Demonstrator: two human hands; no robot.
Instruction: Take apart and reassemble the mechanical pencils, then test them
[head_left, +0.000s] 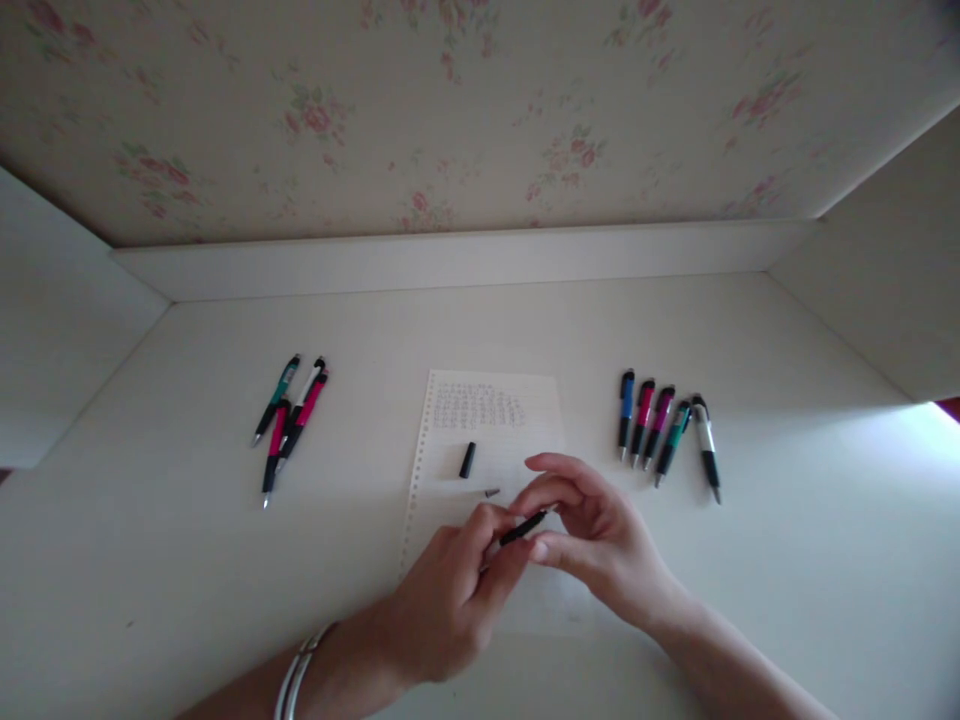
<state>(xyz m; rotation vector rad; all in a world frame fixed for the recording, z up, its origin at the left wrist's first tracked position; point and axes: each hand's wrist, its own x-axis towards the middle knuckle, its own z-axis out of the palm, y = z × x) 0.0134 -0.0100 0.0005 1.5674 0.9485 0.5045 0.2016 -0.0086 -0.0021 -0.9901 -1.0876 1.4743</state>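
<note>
Low in the middle of the frame, the left hand [450, 590] and the right hand [592, 540] are close together, both pinched on a thin black pen piece [523, 527] over the lined white paper sheet [495, 420]. Only fingertips hold it, so it could slip and roll away. The small grey metal tip [492, 492] and short black plastic sleeve [467, 459] lie loose just above in the frame, and a wrist could sweep them across the white bench [150, 560].

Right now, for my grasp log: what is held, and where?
A black pen part: left hand pinches its near end, right hand its far end.
</note>
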